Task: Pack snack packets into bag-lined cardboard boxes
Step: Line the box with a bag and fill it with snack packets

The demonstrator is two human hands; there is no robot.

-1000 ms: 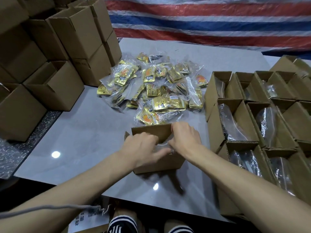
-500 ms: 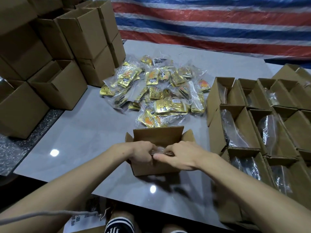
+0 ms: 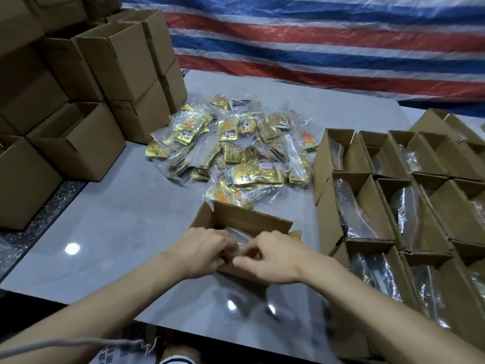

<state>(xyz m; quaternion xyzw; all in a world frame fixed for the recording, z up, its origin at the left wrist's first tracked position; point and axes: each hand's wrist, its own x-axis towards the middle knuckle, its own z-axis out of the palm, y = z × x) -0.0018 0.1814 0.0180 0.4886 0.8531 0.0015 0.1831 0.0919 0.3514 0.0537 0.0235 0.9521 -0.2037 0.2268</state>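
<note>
**Getting the liner sitting right before any packets go in**

Both hands are working at the near rim of the open box [image 3: 252,219], lower middle of the frame. The left hand [image 3: 202,252] and right hand [image 3: 270,258] are both curling their fingers in and pinching the clear bag [image 3: 240,236] that's sitting in the box mouth.

My take: this step is going well if the film is getting spread into the corners and its edge is going over the rim, so nothing bunches up later. Thin film is probably slippery, so small pinches beat a fistful.

The snack packets [image 3: 236,158] are lying in a loose pile on the grey surface [image 3: 131,219] just behind the box. I'm not seeing any inside it.

Lined boxes [image 3: 328,206] are crowding the right side and stacked empty boxes [image 3: 118,61] are filling the upper left. The box's far flap is standing up between it and the pile, so I'm guessing reaching over will be a bit awkward.
</note>
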